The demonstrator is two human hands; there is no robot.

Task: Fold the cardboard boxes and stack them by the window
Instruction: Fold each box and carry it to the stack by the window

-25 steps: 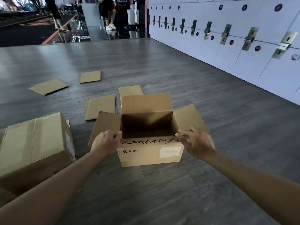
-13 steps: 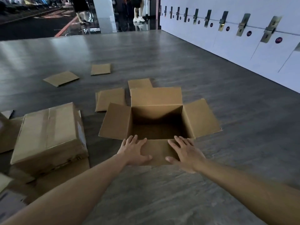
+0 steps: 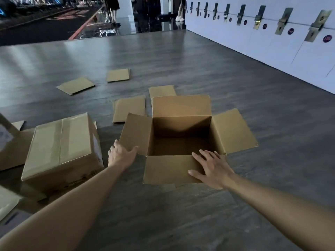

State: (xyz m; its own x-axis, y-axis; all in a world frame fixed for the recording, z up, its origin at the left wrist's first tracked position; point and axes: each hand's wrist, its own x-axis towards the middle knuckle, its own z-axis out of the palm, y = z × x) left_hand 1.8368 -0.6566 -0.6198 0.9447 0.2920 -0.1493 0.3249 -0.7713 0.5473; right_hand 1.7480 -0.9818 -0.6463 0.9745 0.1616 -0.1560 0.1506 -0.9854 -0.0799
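Observation:
An open brown cardboard box (image 3: 181,127) stands on the grey floor in front of me, all its top flaps spread outward. My left hand (image 3: 121,154) grips the near corner of the left flap (image 3: 136,131), thumb on top. My right hand (image 3: 212,167) lies flat, fingers apart, on the near flap (image 3: 166,169), which is pushed down and outward. A closed, taped box (image 3: 61,149) sits to the left, resting on flattened cardboard.
Several flat cardboard pieces (image 3: 129,109) lie on the floor beyond the open box. A white locker wall (image 3: 272,42) runs along the right. A dark glass front (image 3: 90,15) with people behind it spans the far end.
The near flap has been pressed down and outward. My left hand has left that flap and moved to the left flap's corner. The view has come closer above the box.

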